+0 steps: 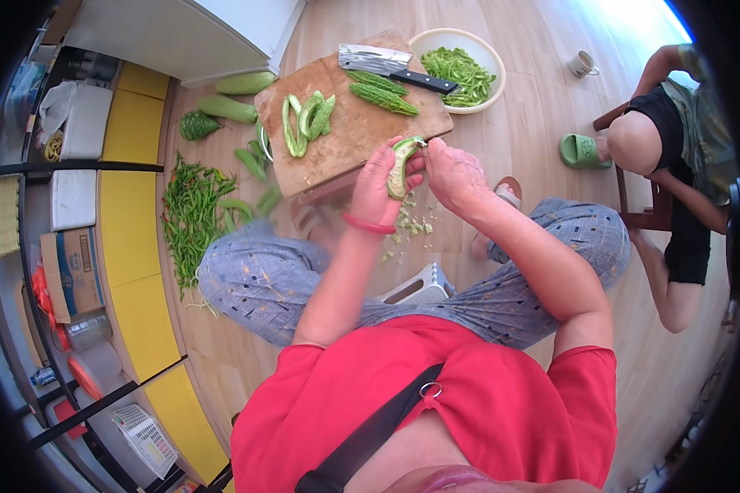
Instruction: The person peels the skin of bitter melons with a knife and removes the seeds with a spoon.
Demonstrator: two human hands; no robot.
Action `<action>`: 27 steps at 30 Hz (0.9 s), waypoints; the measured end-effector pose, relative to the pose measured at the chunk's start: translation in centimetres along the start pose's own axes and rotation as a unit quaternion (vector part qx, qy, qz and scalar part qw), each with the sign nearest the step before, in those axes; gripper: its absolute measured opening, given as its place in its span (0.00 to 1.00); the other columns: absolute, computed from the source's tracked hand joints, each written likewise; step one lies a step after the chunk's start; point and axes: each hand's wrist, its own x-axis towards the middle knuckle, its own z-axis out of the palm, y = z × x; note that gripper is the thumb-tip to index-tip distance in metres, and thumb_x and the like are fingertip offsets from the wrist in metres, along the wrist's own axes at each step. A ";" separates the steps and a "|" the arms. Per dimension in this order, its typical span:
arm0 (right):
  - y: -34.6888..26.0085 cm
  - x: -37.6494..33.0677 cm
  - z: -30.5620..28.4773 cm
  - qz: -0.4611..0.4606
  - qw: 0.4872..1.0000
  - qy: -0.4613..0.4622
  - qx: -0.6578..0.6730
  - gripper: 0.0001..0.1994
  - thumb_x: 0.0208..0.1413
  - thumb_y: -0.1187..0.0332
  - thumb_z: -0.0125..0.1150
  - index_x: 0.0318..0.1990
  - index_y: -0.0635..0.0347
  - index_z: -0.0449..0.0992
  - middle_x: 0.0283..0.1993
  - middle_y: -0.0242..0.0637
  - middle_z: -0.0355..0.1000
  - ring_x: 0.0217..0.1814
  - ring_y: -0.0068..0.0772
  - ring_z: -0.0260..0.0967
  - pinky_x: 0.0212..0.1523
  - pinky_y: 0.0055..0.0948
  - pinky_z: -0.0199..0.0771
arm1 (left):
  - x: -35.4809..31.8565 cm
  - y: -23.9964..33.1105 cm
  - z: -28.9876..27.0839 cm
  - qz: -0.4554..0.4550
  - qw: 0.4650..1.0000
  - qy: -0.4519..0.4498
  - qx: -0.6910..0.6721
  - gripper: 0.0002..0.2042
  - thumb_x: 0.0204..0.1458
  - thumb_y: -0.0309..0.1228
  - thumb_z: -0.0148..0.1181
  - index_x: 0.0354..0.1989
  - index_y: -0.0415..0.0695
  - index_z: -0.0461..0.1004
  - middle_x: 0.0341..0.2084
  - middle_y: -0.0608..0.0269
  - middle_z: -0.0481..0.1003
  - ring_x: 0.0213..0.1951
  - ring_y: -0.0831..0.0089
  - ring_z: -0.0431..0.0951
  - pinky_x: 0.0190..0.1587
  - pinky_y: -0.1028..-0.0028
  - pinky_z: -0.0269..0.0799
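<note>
My left hand (376, 177) is closed around a halved bitter melon (398, 171), its pale, pithy inside facing up. The fingers of my right hand (459, 178) pinch at the melon's far tip; a small shiny bit shows there, but what they hold is too small to make out. Both hands are over the near edge of a wooden cutting board (349, 135). On its left side lie hollowed bitter melon pieces (311, 119). Further right are uncut-looking bitter melon lengths (383, 97), beside a cleaver (395, 67) with a black handle reaching over the board's edge.
Behind the board stands a pale bowl (497, 59) of sliced bitter melon. Green chilies (191, 209) and long green gourds (228, 108) lie on the floor at left. Pale scraps (413, 223) lie below my hands. Another person (658, 156) sits at right, near a mug (582, 64).
</note>
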 end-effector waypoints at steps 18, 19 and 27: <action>-1.1 -0.6 1.6 -0.056 0.989 -0.132 0.045 0.08 0.47 0.70 0.45 0.23 0.63 0.70 0.23 0.53 0.70 0.30 0.51 0.69 0.33 0.42 0.68 | -1.1 -1.3 -1.3 0.041 0.976 0.066 0.202 0.17 0.58 0.36 0.36 0.46 0.36 0.65 0.37 0.60 0.71 0.35 0.78 0.71 0.39 0.79 0.67; -1.0 -0.7 2.0 -0.057 0.989 -0.132 0.038 0.09 0.47 0.70 0.45 0.23 0.62 0.71 0.23 0.52 0.70 0.30 0.51 0.69 0.33 0.42 0.68 | -1.0 -1.3 -1.4 0.038 0.976 0.067 0.205 0.17 0.58 0.36 0.36 0.45 0.36 0.65 0.37 0.59 0.71 0.36 0.76 0.71 0.40 0.79 0.67; -0.5 -1.3 3.1 -0.090 0.988 -0.128 0.001 0.09 0.45 0.71 0.46 0.25 0.65 0.72 0.24 0.53 0.70 0.30 0.51 0.70 0.34 0.42 0.70 | -0.6 -1.5 -2.2 0.014 0.979 0.063 0.194 0.18 0.58 0.37 0.37 0.44 0.35 0.67 0.33 0.59 0.71 0.32 0.75 0.70 0.35 0.77 0.64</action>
